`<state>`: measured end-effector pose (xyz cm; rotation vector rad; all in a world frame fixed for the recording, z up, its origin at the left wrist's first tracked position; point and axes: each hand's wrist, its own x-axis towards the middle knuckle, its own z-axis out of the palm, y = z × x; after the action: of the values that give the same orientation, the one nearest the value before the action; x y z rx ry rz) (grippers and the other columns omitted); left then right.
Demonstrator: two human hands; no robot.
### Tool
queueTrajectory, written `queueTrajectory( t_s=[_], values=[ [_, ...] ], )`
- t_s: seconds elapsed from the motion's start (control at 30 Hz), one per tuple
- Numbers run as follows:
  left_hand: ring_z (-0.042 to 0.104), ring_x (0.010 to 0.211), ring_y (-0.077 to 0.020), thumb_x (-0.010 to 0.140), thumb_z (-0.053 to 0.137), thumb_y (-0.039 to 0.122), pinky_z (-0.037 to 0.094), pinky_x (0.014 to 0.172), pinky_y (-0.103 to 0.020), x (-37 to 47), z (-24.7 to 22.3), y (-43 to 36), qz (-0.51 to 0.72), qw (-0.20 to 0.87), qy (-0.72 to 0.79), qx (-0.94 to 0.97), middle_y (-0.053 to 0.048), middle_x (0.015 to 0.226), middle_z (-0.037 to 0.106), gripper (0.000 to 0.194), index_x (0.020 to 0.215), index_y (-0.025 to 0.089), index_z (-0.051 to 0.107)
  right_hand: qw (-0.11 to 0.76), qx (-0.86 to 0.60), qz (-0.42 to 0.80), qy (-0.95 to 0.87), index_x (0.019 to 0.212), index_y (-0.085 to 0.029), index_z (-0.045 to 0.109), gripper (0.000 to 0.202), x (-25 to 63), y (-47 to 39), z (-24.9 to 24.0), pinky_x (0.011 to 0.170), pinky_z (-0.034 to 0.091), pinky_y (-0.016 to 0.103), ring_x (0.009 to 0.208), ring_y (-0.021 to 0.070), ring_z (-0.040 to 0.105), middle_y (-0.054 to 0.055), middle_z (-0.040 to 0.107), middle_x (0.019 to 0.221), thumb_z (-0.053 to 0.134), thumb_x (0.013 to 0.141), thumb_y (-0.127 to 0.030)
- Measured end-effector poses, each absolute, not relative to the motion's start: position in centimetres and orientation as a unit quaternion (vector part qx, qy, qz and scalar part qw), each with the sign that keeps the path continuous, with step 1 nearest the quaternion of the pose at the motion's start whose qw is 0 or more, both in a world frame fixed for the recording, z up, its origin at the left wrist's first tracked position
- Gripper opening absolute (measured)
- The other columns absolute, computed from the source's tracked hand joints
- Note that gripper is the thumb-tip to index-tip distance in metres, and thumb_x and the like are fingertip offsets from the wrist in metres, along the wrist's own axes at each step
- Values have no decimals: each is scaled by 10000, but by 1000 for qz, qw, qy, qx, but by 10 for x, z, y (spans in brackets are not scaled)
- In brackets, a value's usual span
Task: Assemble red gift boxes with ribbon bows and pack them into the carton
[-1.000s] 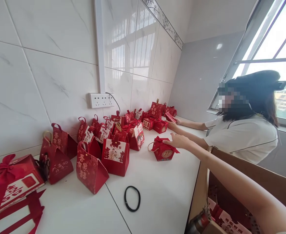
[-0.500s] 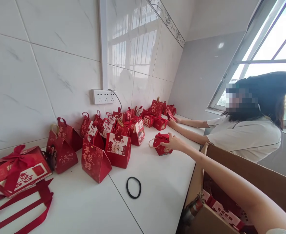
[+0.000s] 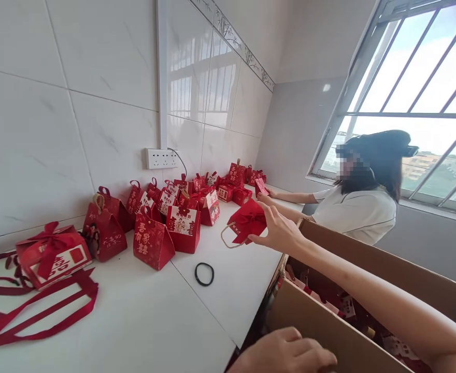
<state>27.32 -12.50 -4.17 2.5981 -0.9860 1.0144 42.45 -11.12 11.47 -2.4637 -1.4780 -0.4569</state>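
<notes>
Right hand [image 3: 280,228]: forearm enters from the lower right and crosses over the open carton [image 3: 371,254]; wrist roughly level, back of hand uppermost, fingers on the far side, thumb on the near side. It pinches a red bow-topped box [image 3: 247,220], which is tilted, its rope handle hanging out to the left. Box position: at the right edge of the white table [image 3: 161,321], just beyond the carton; whether its base touches the surface, cannot tell. Its printing is too small to read

Left hand [image 3: 286,353]: low in view, knuckles up, fingers bent, in front of the carton's near wall; its palm is hidden, so cannot tell whether it grips anything

Writing: near gable box [image 3: 153,242] reads 吾家有囍 in pale gold. Dark red gable box [image 3: 105,235] behind it, to the left, reads 大喜的日子. White-panelled box [image 3: 183,228] bears large red characters either side of a pictured couple. Ribboned box [image 3: 53,254] at far left carries a big 囍

Co-worker in a white top [image 3: 356,215] holds a small red packet [image 3: 260,186] at the table's far end
</notes>
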Motion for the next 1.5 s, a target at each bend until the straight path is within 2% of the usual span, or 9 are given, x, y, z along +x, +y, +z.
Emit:
queueTrajectory(
  t_s=[0.1, 0.17, 0.27, 0.33, 0.57, 0.8, 1.0, 1.23, 1.5],
  values=[
    [518, 1204, -230, 805, 559, 165, 400, 1015, -425, 251, -17, -93, 531, 129, -169, 820, -83, 1210, 592, 533, 1293, 278, 380, 128, -815, -164, -541, 1374, -208, 288, 840, 397, -133, 123, 670, 450, 351, 868, 282, 597, 152, 514, 1188, 616, 695, -577],
    [362, 1333, -302, 795, 625, 218, 305, 1064, -527, 234, 3, -69, 598, 135, 14, 790, -155, 1359, 445, 735, 1393, 263, 199, 134, -801, -165, -559, 1359, -205, 306, 827, 380, -144, 124, 683, 457, 355, 922, 298, 586, 144, 516, 1168, 620, 693, -581],
    [199, 1388, -388, 670, 736, 487, 298, 1057, -576, 215, 31, -42, 551, 160, 98, 813, -213, 1472, 220, 1039, 1421, 243, 60, 148, -791, -167, -570, 1366, -201, 292, 862, 355, -154, 120, 654, 462, 350, 895, 296, 590, 127, 522, 1121, 631, 675, -589],
    [201, 1386, -388, 628, 762, 493, 329, 1050, -562, 205, 44, -32, 478, 187, 102, 852, -207, 1476, 197, 1123, 1420, 245, 5, 163, -784, -178, -573, 1380, -197, 273, 894, 337, -154, 116, 643, 464, 357, 824, 277, 599, 123, 523, 1097, 633, 669, -600],
    [392, 1264, -335, 584, 738, 229, 456, 962, -515, 170, 69, -16, 367, 248, 133, 887, -129, 1344, 316, 954, 1364, 252, 189, 278, -764, -186, -552, 1359, -188, 294, 805, 284, -139, 88, 765, 490, 448, 980, 325, 573, 159, 493, 1152, 620, 724, -560],
    [542, 1039, -279, 569, 646, 142, 581, 570, -335, 147, 65, 8, 252, 294, 157, 908, -113, 1344, 300, 870, 1338, 290, 267, 543, -668, 94, -499, 1227, -178, 368, 588, 306, -123, 20, 698, 522, 384, 806, 195, 628, 133, 560, 1109, 478, 816, -583],
    [453, 1217, -278, 546, 624, 91, 476, 970, -422, 153, 48, 11, 225, 280, 129, 924, -102, 1340, 349, 845, 1314, 239, 304, 588, -627, 154, -488, 696, -188, 529, 500, 325, -117, -5, 703, 502, 357, 738, 185, 582, 32, 590, 740, 471, 766, -680],
    [400, 1305, -276, 524, 602, 13, 408, 1041, -403, 150, 38, 27, 153, 306, 131, 931, -111, 1510, 181, 949, 1380, 252, 267, 638, -574, 180, -481, 693, -190, 571, 434, 318, -104, -7, 692, 497, 336, 695, 167, 552, 19, 581, 702, 534, 773, -615],
    [228, 1398, -312, 520, 747, 125, 277, 1110, -495, 142, 45, 30, 95, 361, 175, 911, -107, 1555, 71, 1099, 1442, 295, 175, 673, -589, 82, -441, 667, -211, 502, 411, 304, -82, -11, 778, 489, 356, 1023, 245, 563, 114, 598, 1109, 460, 818, -591]
  ],
)
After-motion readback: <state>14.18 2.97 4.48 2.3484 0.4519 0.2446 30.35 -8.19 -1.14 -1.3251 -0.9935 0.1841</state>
